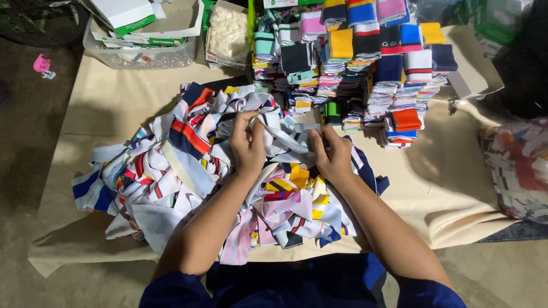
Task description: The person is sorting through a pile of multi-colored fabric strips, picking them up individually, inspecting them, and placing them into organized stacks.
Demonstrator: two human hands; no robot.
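White knitted fabric strip (285,136) stretched between left hand (247,145) and right hand (333,155); fingers of both pinched shut on it, above heap of striped fabric strips (188,165).

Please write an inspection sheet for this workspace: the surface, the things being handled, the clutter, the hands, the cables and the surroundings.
Surface: beige cloth sheet spread over a grey floor.
Job's things: white fabric strip stretched between both hands, above a loose pile of striped fabric strips.
Clutter: stacks of folded striped pieces behind the pile; clear plastic bin with white and green cartons; bag of white pieces.
Grippers: left hand and right hand each pinch one end of the strip.
Cables: nothing seen.
Surroundings: small pink object on the floor at left; patterned sack at right.
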